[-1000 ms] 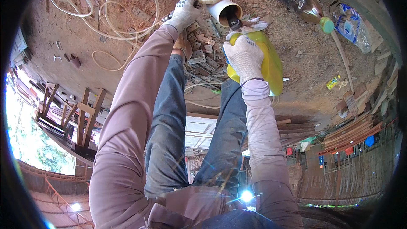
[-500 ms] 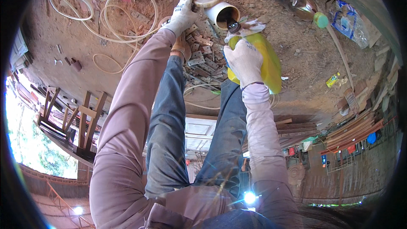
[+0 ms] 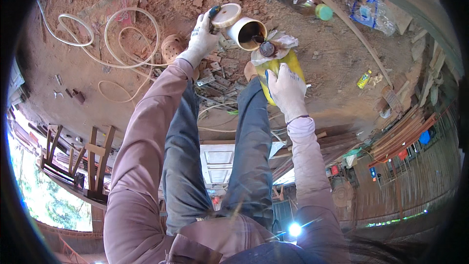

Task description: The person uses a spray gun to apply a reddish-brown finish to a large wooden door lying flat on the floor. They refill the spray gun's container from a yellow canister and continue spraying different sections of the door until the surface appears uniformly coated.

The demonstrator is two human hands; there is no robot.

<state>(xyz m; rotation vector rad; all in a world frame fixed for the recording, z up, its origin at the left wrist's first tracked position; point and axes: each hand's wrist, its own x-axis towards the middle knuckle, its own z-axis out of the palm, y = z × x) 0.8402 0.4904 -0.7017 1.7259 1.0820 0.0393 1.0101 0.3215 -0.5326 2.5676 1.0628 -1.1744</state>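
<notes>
My left hand, in a white knit glove with dark fingertips, grips the rim of a round cream lid. Against the lid lies a tilted cream tub, its dark-stained mouth facing me. My gloved right hand is closed on a yellow jug, thumb lying along its side. A crumpled whitish plastic sheet surrounds the jug's dark round mouth, which is at the tub's opening. Something dark and glossy shows between the two; whether it is flowing I cannot tell.
Drilled metal plates lie heaped between my feet, near a brown perforated clog. Clear hose coils at left. To the right are a dark bottle with a green cap, a plastic bag and a small yellow packet.
Tub, lid and both hands appear lower and further left, as the whole view has shifted. The jug now tips more, with its mouth turned further toward me.
</notes>
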